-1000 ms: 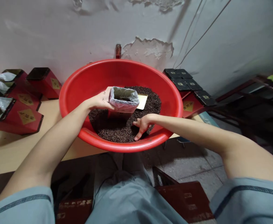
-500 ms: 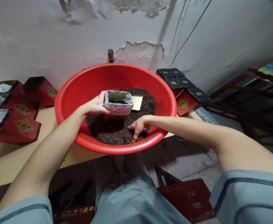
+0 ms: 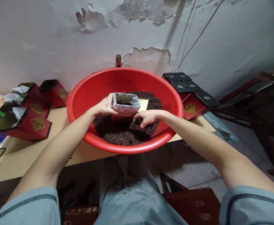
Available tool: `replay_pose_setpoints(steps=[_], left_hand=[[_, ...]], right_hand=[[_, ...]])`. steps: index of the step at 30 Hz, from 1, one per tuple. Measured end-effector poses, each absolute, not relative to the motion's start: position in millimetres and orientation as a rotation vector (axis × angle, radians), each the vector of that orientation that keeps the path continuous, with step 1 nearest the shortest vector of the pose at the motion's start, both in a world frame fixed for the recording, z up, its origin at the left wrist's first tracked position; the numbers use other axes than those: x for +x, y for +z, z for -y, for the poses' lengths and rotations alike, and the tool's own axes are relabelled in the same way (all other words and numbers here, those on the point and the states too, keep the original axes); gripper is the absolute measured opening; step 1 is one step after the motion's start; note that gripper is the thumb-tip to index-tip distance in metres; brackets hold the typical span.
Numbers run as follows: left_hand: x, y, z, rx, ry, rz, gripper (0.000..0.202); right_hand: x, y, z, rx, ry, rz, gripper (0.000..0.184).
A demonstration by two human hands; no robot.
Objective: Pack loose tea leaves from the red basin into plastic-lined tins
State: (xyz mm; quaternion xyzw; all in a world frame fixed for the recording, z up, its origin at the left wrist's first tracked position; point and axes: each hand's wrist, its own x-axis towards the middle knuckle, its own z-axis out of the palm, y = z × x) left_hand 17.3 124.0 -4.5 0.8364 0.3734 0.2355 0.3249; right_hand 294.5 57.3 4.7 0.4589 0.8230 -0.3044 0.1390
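A wide red plastic basin [image 3: 125, 149] holds a heap of dark, dry tea leaves [image 3: 120, 139]. My left hand [image 3: 105, 104] grips a red tea tin [image 3: 126, 109] by its side, upright over the heap; a clear plastic bag lines its open mouth. Just right of the tin, my right hand [image 3: 149, 118] is curled palm inward around a handful of tea leaves, above the heap. A pale yellow flat piece [image 3: 143, 104] lies on the leaves behind my right hand, partly covered by the tin.
Several open red tins [image 3: 38, 125], some with plastic liners showing, stand left on the table [image 3: 85, 156]. Right of the basin are several red tins with black lids [image 3: 204, 99]. A peeling wall [image 3: 99, 37] rises behind. A dark rack [image 3: 251, 93] stands far right.
My right hand has risen from the heap toward the tin, its fingers now curled around leaves. My left hand still holds the tin. The whole view has shifted slightly.
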Motion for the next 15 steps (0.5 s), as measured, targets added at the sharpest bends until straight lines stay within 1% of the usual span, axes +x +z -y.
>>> replay_pose_setpoints(steps=[4,9,11,15], left_hand=[[18.7,-6.3,-124.1,2.209,0.621,-0.963,0.101],[25.5,-12.3,-121.5,2.099,0.752,-0.885,0.108],[31.0,-17.2,-119.8,2.039,0.793,-0.828,0.11],[48.3,-26.3,-114.7,2.018,0.809,-0.735,0.111]], right_hand=[[319.5,25.6,-58.4,1.436,-0.874,-2.442,0.057],[346.4,63.4,-57.9,1.505,-0.909,-2.524,0.038],[350.5,84.0,-56.3,1.545,-0.887,-2.533,0.037],[345.5,118.1,-54.9,1.642,-0.764,-2.557,0.04]])
